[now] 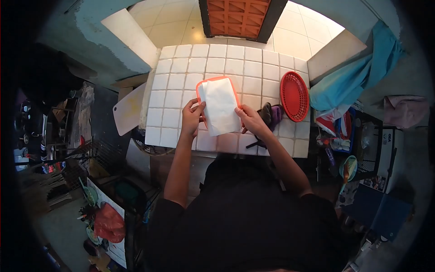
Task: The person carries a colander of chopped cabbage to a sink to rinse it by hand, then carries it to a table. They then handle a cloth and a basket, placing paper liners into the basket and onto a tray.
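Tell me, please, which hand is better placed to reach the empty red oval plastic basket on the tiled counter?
The right hand, probably. It holds the right edge of the white paper sheet, on the side where the red oval plastic basket lies. The left hand would have to cross over the paper.

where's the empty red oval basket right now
In the head view, the red oval plastic basket lies at the right edge of the white tiled counter, beyond the right hand and beside the blue cloth.

Both hands (222, 119) hold white paper (221, 106) over an orange basket (213, 81) on the tiled counter (181, 72).
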Demonstrator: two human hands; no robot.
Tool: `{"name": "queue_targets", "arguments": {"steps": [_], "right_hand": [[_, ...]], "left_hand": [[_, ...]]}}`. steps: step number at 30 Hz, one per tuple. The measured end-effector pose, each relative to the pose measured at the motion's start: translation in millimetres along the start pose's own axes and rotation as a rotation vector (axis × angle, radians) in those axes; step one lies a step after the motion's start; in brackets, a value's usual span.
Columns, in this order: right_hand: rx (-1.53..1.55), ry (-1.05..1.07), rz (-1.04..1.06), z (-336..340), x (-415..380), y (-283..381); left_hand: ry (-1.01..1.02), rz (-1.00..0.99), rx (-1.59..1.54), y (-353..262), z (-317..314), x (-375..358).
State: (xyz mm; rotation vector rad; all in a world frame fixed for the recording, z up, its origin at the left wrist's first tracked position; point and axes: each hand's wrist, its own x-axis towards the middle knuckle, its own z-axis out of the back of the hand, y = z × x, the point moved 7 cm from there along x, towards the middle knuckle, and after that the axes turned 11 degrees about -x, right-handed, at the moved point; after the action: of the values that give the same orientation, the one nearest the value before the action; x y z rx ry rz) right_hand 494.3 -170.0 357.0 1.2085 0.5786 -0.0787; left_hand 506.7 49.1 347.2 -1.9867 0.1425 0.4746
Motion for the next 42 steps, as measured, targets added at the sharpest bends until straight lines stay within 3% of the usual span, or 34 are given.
{"name": "queue_targets", "arguments": {"steps": [5, 8, 10, 12, 14, 18, 22, 24, 28, 32, 36, 39, 40, 42], "right_hand": [[-0.122, -0.003, -0.08, -29, 38, 6], [-0.187, -0.094, -0.022, -32, 47, 13], [-0.245, -0.172, -0.001, -35, 51, 13], [-0.306, -0.253, 0.008, -35, 53, 8], [-0.359, -0.35, 0.164, -30, 51, 9], [-0.388, -0.376, 0.225, 2, -2, 41], [-0.766, -0.901, 0.309, 45, -76, 36], [-0.805, -0.948, 0.133, 48, -92, 20], [-0.826, -0.841, 0.022, 23, -62, -26], [-0.901, -0.738, 0.394, -12, -33, 7], [-0.982, -0.596, 0.444, -24, -59, -19], [-0.981, -0.672, 0.426, 8, -98, -57], [-0.993, -0.707, 0.335, 26, -113, -62], [-0.985, -0.787, 0.196, 61, -137, -101]], "left_hand": [[0.013, 0.045, 0.069, 0, 34, 45], [0.007, -0.029, 0.224, -2, 46, 72], [-0.054, -0.207, 0.507, -14, 48, 78], [-0.055, -0.264, 0.578, -20, 46, 82], [-0.046, -0.316, 0.645, -28, 40, 84], [-0.081, -0.396, 0.736, -41, 44, 80], [-0.071, -0.424, 0.659, -34, 49, 54], [-0.052, -0.42, 0.599, -25, 47, 41], [-0.083, -0.433, 0.743, -20, 28, 16], [-0.098, -0.507, 0.808, -11, 19, 13], [-0.096, -0.518, 0.717, -3, 22, 16], [-0.129, -0.444, 0.686, -6, 15, 8], [-0.116, -0.444, 0.686, -3, 12, 6], [-0.293, -0.689, 0.813, -14, 8, -11]]}}
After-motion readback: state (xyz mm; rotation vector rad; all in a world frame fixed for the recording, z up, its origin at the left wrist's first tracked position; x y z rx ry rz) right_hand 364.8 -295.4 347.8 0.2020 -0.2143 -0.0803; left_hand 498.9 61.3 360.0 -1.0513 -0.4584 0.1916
